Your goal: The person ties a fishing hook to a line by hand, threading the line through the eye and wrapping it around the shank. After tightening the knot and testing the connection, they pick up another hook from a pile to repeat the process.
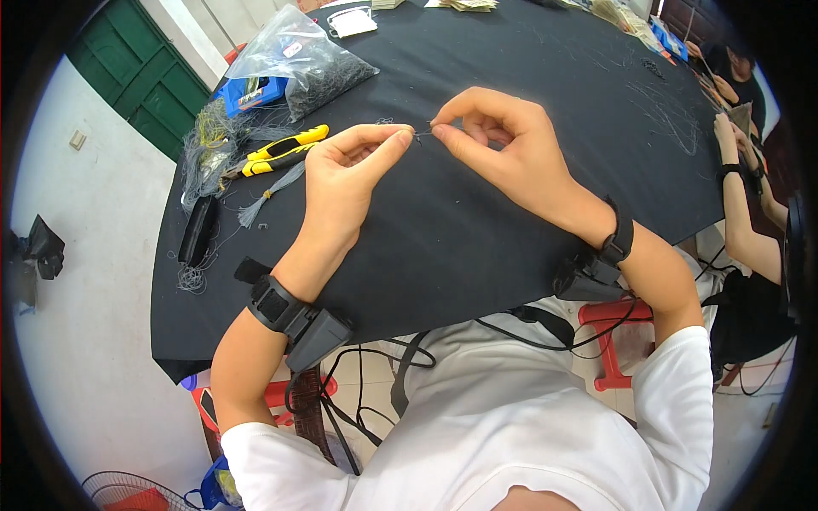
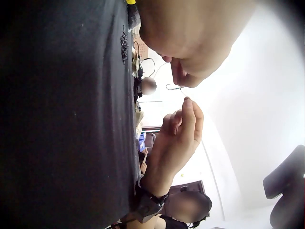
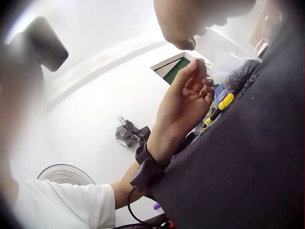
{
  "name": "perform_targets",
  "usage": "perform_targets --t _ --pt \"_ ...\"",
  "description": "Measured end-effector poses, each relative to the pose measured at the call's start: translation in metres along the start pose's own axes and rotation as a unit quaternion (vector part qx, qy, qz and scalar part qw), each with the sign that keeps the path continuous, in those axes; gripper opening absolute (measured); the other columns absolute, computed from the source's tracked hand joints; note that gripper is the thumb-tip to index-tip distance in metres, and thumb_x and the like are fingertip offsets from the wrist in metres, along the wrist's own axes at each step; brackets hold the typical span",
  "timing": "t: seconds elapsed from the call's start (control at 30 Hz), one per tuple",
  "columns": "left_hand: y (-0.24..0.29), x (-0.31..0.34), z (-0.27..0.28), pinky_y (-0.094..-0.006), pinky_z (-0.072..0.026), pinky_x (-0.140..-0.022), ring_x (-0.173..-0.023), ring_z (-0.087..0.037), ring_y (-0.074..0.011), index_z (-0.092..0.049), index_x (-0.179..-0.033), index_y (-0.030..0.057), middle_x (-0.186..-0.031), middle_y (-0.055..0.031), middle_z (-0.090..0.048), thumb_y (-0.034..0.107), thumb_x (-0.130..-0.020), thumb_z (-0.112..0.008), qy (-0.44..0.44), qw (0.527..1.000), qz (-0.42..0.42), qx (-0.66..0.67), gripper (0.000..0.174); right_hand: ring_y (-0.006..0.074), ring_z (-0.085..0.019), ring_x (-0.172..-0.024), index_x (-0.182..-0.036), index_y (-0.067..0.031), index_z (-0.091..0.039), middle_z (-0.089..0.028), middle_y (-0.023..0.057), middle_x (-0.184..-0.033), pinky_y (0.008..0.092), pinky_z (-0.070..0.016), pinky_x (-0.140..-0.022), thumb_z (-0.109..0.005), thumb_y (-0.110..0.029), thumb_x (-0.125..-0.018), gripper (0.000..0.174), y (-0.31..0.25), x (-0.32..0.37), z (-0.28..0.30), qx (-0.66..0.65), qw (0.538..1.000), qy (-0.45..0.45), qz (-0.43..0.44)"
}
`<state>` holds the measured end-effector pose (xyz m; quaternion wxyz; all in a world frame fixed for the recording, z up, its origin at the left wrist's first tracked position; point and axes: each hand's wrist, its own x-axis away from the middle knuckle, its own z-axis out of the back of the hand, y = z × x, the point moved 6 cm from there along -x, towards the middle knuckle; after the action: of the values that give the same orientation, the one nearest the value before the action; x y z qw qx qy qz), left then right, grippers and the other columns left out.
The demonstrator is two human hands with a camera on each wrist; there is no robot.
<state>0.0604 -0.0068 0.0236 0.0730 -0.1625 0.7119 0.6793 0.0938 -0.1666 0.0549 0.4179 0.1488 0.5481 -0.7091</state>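
Observation:
Both hands meet above the black tablecloth, fingertips a short gap apart. My left hand [image 1: 345,175] pinches a small dark fish hook [image 2: 173,89] between thumb and forefinger; its bend sticks out of the fingertips in the left wrist view. Opposite it, my right hand [image 1: 509,153] pinches the end of a thin pale line [image 2: 184,93] that spans the gap to the hook. The other fingers of both hands are curled in. Just beyond the left fingertips lies a small heap of dark hooks [image 2: 124,45], mostly hidden behind the hand in the head view.
Left of my left hand lie yellow-black pliers [image 1: 281,151], a tied bundle of grey line [image 1: 271,194], a black case [image 1: 198,232] and tangled line [image 1: 204,153]. Behind them stands a clear bag [image 1: 328,77] of dark small pieces. Another person [image 1: 750,183] works at the right edge.

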Motion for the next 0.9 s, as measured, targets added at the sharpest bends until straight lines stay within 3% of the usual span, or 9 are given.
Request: perform_targets --t 0.33,0.47,0.67,0.9 --pt "0.004 0.001 -0.003 -0.0176 -0.0447 -0.071 -0.076 -0.058 -0.0064 -0.066 -0.092 -0.0018 -0.087 -0.0073 -0.065 0.005 -0.079 -0.065 -0.018 1.0 -0.017 -0.005 0.014 0.0013 -0.031 -0.05 -0.079 -0.0023 -0.061 -0.035 -0.0065 -0.053 0.0197 -0.0259 -0.045 -0.062 -0.009 -0.077 0.007 0.005 -0.004 0.007 -0.03 0.999 0.014 -0.023" --pt "0.001 0.001 0.001 -0.023 -0.0418 -0.083 -0.088 -0.059 -0.0113 -0.064 -0.096 -0.002 -0.094 -0.0086 -0.065 0.007 -0.081 -0.064 -0.008 1.0 0.002 -0.001 0.017 0.0014 -0.031 -0.05 -0.078 -0.0027 -0.06 -0.034 -0.0057 -0.054 0.0197 -0.0253 -0.045 -0.062 -0.009 -0.075 0.007 0.005 0.0 -0.001 -0.048 0.998 -0.032 -0.009" --pt "-0.003 0.0 0.002 -0.023 -0.0415 -0.083 -0.088 -0.058 -0.011 -0.064 -0.095 -0.0018 -0.094 -0.0079 -0.065 0.007 -0.081 -0.064 -0.013 1.0 0.013 0.008 0.016 0.0022 -0.034 -0.054 -0.079 -0.0019 -0.061 -0.039 -0.005 -0.058 0.0186 -0.0282 -0.049 -0.062 -0.001 -0.075 0.004 0.004 0.004 -0.011 -0.03 0.993 -0.111 -0.023" --pt "-0.002 0.001 0.0 -0.0226 -0.0418 -0.083 -0.088 -0.058 -0.0104 -0.064 -0.094 -0.0012 -0.093 -0.0072 -0.065 0.007 -0.081 -0.064 -0.019 1.0 0.011 -0.005 0.016 0.0017 -0.033 -0.053 -0.079 -0.0021 -0.061 -0.038 -0.005 -0.057 0.0185 -0.0273 -0.048 -0.062 -0.003 -0.075 0.004 -0.003 0.001 -0.004 -0.03 0.998 -0.056 0.017"
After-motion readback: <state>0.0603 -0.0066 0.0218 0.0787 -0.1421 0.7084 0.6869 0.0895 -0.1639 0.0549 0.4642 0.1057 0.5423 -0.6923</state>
